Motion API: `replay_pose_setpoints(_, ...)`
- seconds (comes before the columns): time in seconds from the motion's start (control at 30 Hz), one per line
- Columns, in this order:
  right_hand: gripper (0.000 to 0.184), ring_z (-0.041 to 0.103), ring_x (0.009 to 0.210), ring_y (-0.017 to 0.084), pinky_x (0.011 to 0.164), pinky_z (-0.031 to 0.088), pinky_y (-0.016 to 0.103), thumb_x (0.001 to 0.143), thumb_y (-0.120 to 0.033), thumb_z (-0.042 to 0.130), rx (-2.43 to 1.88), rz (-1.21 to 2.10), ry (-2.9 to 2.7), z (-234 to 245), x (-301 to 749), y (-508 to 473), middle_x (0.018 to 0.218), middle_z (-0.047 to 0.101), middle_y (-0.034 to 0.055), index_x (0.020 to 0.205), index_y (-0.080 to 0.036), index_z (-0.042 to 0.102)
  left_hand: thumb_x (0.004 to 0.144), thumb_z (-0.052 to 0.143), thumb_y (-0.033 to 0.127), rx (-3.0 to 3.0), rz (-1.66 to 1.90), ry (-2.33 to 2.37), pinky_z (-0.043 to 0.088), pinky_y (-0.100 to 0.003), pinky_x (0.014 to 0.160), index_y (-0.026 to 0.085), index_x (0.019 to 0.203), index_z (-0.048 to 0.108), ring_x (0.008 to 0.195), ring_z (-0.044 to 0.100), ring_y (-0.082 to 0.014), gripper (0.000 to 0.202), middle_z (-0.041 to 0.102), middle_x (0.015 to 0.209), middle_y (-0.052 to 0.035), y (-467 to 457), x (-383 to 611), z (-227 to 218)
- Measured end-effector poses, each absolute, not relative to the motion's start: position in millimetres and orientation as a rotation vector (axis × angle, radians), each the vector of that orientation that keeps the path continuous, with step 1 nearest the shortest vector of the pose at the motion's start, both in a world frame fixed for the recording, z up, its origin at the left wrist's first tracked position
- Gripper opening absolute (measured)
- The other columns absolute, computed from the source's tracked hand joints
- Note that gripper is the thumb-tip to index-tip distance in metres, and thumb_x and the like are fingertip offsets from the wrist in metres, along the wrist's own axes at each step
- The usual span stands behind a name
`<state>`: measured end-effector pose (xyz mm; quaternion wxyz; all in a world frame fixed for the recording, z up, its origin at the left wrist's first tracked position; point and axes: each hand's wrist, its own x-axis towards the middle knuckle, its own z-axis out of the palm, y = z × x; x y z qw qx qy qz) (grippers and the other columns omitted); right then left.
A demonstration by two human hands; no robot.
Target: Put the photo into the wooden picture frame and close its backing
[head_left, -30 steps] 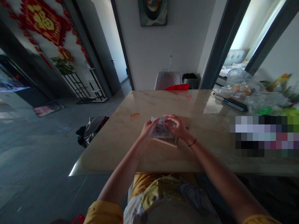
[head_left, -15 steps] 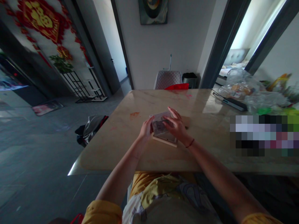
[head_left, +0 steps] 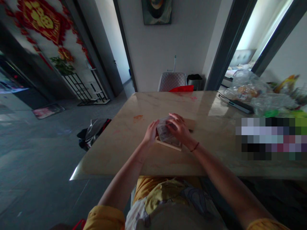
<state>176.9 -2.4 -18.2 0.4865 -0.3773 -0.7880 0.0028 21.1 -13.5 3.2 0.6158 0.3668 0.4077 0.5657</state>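
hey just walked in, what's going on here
A person at a table is handling a clear, flat piece with bare hands. The left hand holds its left edge, and the right hand is over its right side; whether that one grips it is hard to tell. The piece is tilted above a wooden frame. A brown board lies just beyond the right hand, partly hidden.

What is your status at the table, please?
Left hand holds clear plastic by its left edge. Right hand over it, partly blocking the view. Wooden-edged tray just below.
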Motion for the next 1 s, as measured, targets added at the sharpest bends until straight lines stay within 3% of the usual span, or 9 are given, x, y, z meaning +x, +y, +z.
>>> replay_pose_setpoints(0.23, 0.024, 0.046, 0.122, 0.025, 0.105, 0.037, 0.046, 0.090, -0.037, 0.048, -0.924, -0.010, -1.900, -11.4, 176.6, -6.9, 0.126, 0.057, 0.0095, 0.098, -0.023, 0.065, 0.057, 0.072, 0.058, 1.000, 1.331, 0.945, 0.036, -0.017, 0.039, 0.016, 0.073, 0.054, 0.039, 0.047, -0.0060, 0.048, 0.052, 0.052, 0.0074, -11.3, 18.5, -3.2)
replay_pose_setpoints(0.43, 0.019, 0.047, 0.120, 0.024, 0.104, 0.038, 0.045, 0.089, -0.035, 0.050, -0.912, -0.015, -1.876, -11.8, 176.1, -6.9, 0.122, 0.059, 0.0075, 0.094, -0.025, 0.065, 0.062, 0.070, 0.057, 1.029, 1.329, 0.948, 0.035, -0.016, 0.039, 0.016, 0.076, 0.055, 0.039, 0.047, -0.0052, 0.046, 0.052, 0.053, 0.0073, -12.6, 18.1, -3.4)
replay_pose_setpoints(1.0, 0.017, 0.044, 0.124, 0.023, 0.106, 0.037, 0.045, 0.088, -0.033, 0.051, -0.877, 0.002, -1.888, -16.9, 176.3, -4.3, 0.126, 0.058, 0.0056, 0.094, -0.026, 0.065, 0.058, 0.073, 0.057, 1.012, 1.374, 0.913, 0.037, -0.016, 0.040, 0.016, 0.071, 0.057, 0.041, 0.047, -0.0047, 0.047, 0.053, 0.052, 0.0065, -9.0, 17.5, -6.6)
